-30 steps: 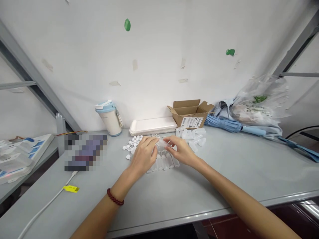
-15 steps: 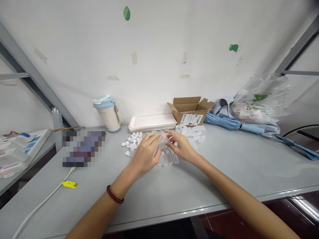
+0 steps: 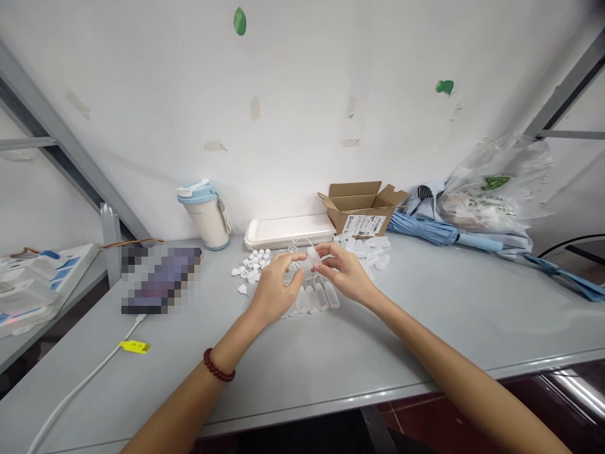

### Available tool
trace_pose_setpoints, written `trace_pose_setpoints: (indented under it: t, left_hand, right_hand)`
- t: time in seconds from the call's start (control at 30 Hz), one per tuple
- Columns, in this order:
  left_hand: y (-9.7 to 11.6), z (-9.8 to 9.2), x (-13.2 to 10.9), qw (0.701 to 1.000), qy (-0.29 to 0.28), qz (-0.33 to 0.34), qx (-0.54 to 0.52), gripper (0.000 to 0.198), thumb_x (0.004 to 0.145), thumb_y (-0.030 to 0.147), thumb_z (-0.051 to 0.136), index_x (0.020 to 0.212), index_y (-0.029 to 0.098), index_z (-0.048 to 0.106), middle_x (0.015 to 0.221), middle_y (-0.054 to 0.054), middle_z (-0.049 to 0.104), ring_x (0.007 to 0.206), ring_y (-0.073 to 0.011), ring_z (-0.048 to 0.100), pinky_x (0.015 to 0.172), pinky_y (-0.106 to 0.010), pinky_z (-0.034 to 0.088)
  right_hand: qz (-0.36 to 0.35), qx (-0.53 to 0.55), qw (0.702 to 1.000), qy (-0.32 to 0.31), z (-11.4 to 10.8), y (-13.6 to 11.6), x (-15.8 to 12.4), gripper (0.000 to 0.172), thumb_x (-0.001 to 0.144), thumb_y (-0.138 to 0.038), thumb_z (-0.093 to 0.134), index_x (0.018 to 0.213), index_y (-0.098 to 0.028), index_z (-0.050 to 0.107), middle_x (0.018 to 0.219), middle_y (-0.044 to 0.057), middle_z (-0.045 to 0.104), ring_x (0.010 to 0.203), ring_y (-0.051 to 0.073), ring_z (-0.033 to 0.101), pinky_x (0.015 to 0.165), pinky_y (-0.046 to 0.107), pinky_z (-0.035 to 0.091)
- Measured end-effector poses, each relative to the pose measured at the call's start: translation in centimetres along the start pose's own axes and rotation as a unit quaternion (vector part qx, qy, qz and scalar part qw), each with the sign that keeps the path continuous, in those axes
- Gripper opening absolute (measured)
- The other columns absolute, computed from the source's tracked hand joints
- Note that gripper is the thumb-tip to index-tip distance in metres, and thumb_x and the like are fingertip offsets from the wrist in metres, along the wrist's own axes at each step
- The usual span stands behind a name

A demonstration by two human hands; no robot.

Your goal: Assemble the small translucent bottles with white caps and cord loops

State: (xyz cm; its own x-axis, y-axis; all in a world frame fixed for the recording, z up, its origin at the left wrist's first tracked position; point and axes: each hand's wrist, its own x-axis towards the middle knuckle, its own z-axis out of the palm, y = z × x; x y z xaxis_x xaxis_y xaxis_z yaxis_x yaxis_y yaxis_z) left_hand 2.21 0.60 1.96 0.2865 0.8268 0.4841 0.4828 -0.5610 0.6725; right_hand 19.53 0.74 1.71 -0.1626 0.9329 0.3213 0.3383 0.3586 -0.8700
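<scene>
L hand and R hand meet over the table. Both sets of fingertips are narrowed to a pinch on one small clear bottle. It's held off the surface, just above the row of bottles, btw the caps and the loose bottles.

To do this bit well, imo:
- Let one hand hold the body steady while the other works the neck end.
- Squeeze lightly, since it looks like soft plastic that would dent.
- Stay low over the table so a dropped piece lands near the piles.
- Keep wrists clear of the row so nothing rolls.

Count, big to small:
- 1 table
- 1 blue umbrella, lying flat
- 1 clear plastic bag on top of it
- 1 cardboard box, flaps open
- 1 stack of white trays
- 1 tumbler w/ blue lid
- 1 white cable w/ 1 yellow tag
- 1 bead bracelet on the L wrist
- 1 bottle in hand

The small stuff is too tiny to count for sure: approx four bottles in the row, ten or so loose by the box, fifteen-odd caps.
</scene>
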Motion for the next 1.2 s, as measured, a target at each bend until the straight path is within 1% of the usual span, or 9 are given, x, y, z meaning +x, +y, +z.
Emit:
trace_pose_setpoints:
  t: [0.1,0.3,0.4,0.53,0.7,0.8,0.87,1.03,1.2]
  left_hand:
    - [0.2,0.0,0.1,0.998,0.008,-0.060,-0.016,0.020,0.084,0.027,0.051,0.098,0.021,0.063,0.106,-0.004,0.067,0.093,-0.0195,0.060,0.074,-0.032,0.050]
    - [-0.1,0.4,0.3,0.994,0.008,-0.095,-0.055,0.022,0.082,0.039,0.055,0.088,0.019,0.065,0.096,-0.003,0.068,0.085,-0.0181,0.060,0.070,-0.028,0.046]
    - [-0.2,0.4,0.3,0.990,0.002,-0.112,-0.090,0.022,0.082,0.038,0.056,0.080,0.018,0.063,0.086,-0.003,0.068,0.079,-0.0175,0.061,0.066,-0.027,0.046]
    - [0.0,0.2,0.5,0.987,-0.009,-0.091,-0.133,0.021,0.082,0.035,0.054,0.078,0.017,0.064,0.082,-0.003,0.067,0.079,-0.0178,0.061,0.068,-0.027,0.047]
    - [0.1,0.1,0.6,0.982,-0.053,-0.057,-0.171,0.022,0.086,0.033,0.050,0.089,0.018,0.067,0.088,-0.004,0.068,0.087,-0.0192,0.062,0.074,-0.029,0.049]
    - [-0.1,0.3,0.5,0.988,-0.048,-0.057,-0.133,0.023,0.087,0.031,0.049,0.094,0.018,0.066,0.093,-0.005,0.068,0.089,-0.0194,0.062,0.075,-0.031,0.050]
    - [-0.4,0.5,0.3,0.997,-0.012,-0.049,-0.066,0.022,0.085,0.028,0.051,0.100,0.018,0.064,0.097,-0.006,0.067,0.091,-0.0204,0.061,0.074,-0.032,0.050]
    - [-0.7,1.6,-0.1,0.986,0.077,0.108,0.103,0.031,0.085,0.019,0.048,0.116,0.016,0.052,0.113,-0.011,0.058,0.107,-0.0239,0.052,0.090,-0.042,0.045]
    - [-0.4,2.7,0.6,0.958,-0.018,0.227,0.177,0.042,0.083,0.026,0.057,0.122,0.015,0.047,0.120,-0.013,0.056,0.115,-0.0289,0.045,0.095,-0.046,0.042]
  right_hand:
    - [-0.030,-0.031,0.999,0.006,0.2,0.0,-0.1,0.019,0.079,-0.024,0.056,0.096,-0.018,0.050,0.094,0.005,0.060,0.068,0.013,0.062,0.060,0.028,0.049]
    - [-0.180,-0.209,0.961,0.037,1.0,1.1,-0.4,0.018,0.081,-0.020,0.054,0.098,-0.019,0.047,0.093,0.008,0.060,0.078,0.019,0.061,0.064,0.032,0.050]
    - [-0.195,-0.216,0.956,0.046,1.3,1.4,-0.6,0.023,0.082,-0.021,0.055,0.103,-0.019,0.046,0.096,0.010,0.059,0.079,0.019,0.062,0.063,0.032,0.051]
    - [-0.161,-0.181,0.969,0.044,1.4,1.2,-0.7,0.034,0.083,-0.028,0.058,0.113,-0.019,0.046,0.093,0.008,0.061,0.068,0.016,0.061,0.061,0.031,0.052]
    - [-0.172,-0.146,0.974,0.027,1.2,0.5,-0.7,0.027,0.088,-0.028,0.050,0.114,-0.021,0.054,0.096,0.008,0.066,0.077,0.017,0.063,0.066,0.030,0.053]
    - [-0.141,-0.121,0.982,0.026,1.1,0.0,-0.7,0.021,0.086,-0.027,0.052,0.104,-0.019,0.059,0.092,0.007,0.067,0.074,0.016,0.063,0.064,0.029,0.053]
    - [-0.090,-0.089,0.992,0.023,0.9,-0.2,-0.6,0.017,0.083,-0.028,0.056,0.097,-0.018,0.059,0.091,0.006,0.066,0.070,0.015,0.064,0.063,0.028,0.052]
    - [0.028,-0.043,0.999,0.002,-0.2,0.4,0.3,0.020,0.074,-0.030,0.063,0.086,-0.017,0.053,0.089,0.004,0.063,0.063,0.014,0.063,0.056,0.026,0.049]
    - [0.092,-0.040,0.995,0.000,-1.7,1.0,1.1,0.023,0.066,-0.027,0.068,0.075,-0.017,0.050,0.075,0.001,0.062,0.065,0.015,0.062,0.057,0.025,0.047]
